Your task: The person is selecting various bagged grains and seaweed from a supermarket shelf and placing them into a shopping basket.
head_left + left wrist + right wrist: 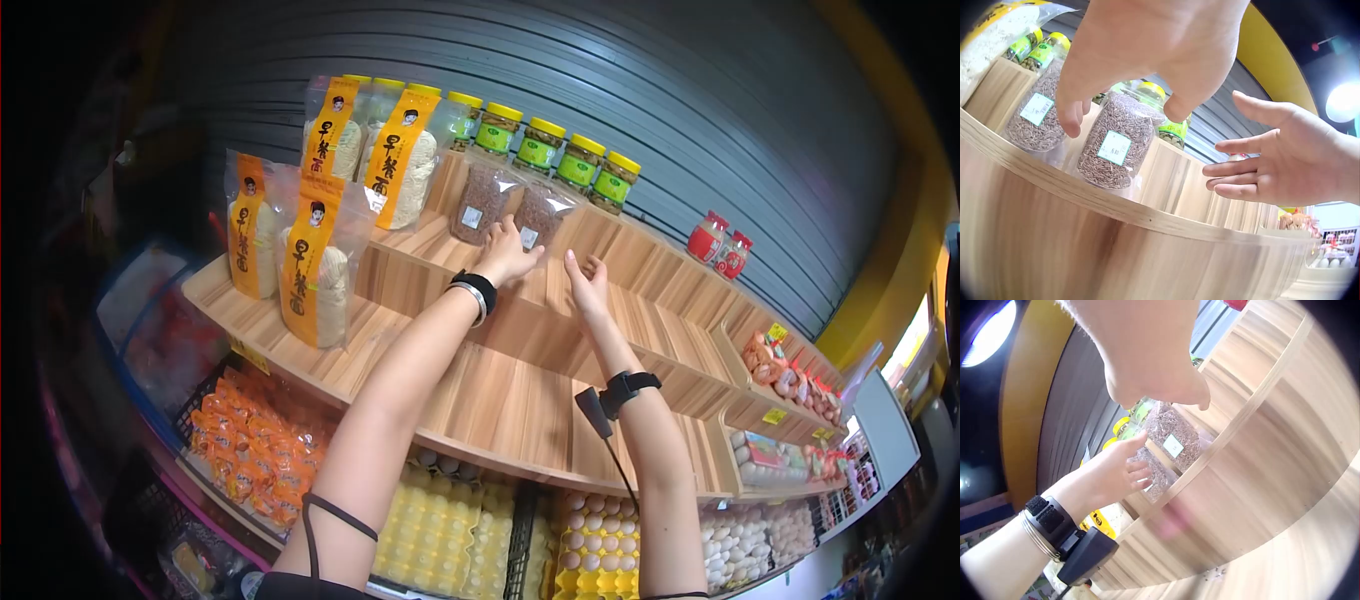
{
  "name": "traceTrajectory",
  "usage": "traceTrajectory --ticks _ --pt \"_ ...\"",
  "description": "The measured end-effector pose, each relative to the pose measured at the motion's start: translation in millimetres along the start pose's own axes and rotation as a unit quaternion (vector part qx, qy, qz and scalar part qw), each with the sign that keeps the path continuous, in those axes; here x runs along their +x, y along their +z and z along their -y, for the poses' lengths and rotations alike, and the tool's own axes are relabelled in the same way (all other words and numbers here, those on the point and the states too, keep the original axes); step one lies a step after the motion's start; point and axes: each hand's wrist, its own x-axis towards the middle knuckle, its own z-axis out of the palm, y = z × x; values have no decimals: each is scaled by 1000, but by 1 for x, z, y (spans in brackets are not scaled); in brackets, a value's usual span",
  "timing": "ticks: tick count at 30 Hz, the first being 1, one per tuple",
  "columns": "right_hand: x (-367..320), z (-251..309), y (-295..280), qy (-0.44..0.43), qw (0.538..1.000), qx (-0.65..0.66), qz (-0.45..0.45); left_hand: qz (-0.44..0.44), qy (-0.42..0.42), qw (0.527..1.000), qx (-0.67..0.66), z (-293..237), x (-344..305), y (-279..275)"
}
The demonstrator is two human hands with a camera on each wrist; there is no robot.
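Observation:
Two clear plastic bags of small reddish-brown grains stand side by side on the upper wooden tier: a left bag and a right bag, each with a white label. My left hand reaches up in front of them. In the left wrist view its thumb and fingers are spread apart, and they overlap the gap between the bags and the right bag's upper edge. My right hand is raised to the right of the bags, its fingers loosely extended with nothing in them. The right wrist view shows its back and fingertips beside the right bag.
Yellow-lidded jars line the back above the bags. Noodle packs with orange labels stand at the left. Two red jars are at the back right. Wooden tiers step down towards me, above egg trays and orange packets.

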Motion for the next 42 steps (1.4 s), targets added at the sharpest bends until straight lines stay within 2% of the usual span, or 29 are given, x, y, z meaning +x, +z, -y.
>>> traceTrajectory --ticks 3,5,8,11,14,15,16,19,21,23,25,27,29,31,33,35,37,38,39,42 --pt "23 0 23 -11 1000 -4 3 -29 -59 997 -38 0 17 13" --pt "26 5 38 12 999 -7 29 -1 -53 996 -70 3 19 12" --pt "29 8 63 42 998 16 41 13 -93 994 -60 1 22 12" --pt "30 8 81 52 996 66 33 -93 -62 988 -111 14 35 43" --pt "29 1 80 70 997 28 15 -131 5 976 -172 26 33 60" --pt "30 -3 82 67 998 21 3 -114 10 982 -149 29 33 58" --pt "43 -24 88 54 996 71 -23 -114 7 985 -131 28 32 57" --pt "37 -14 82 32 998 36 -41 -133 29 985 -103 27 31 54" --pt "40 -23 82 24 988 130 -80 -120 32 990 -67 27 32 54" --pt "43 -26 78 38 986 151 -53 -123 32 988 -87 22 29 51" --pt "51 -37 80 35 994 36 -100 -129 15 988 -86 21 32 53" --pt "42 -29 84 -9 976 -70 -204 -63 -17 990 -124 24 34 52" --pt "41 -32 90 -27 977 72 -199 -62 12 992 -112 36 44 60" --pt "35 -22 83 0 982 9 -191 57 -27 990 -124 20 38 31" --pt "21 5 70 51 983 -53 -171 8 -5 997 -80 29 46 43" --pt "26 4 66 78 983 41 -159 -178 86 977 -75 41 52 66" --pt "21 23 53 81 984 60 -148 -169 92 976 -107 26 46 55" --pt "8 45 41 80 985 30 -150 -114 67 979 -152 5 32 37" --pt "-3 62 29 55 986 27 -152 -107 64 984 -130 -3 30 32" --pt "-27 94 0 -27 985 60 -158 -131 126 955 -235 -57 -8 6"
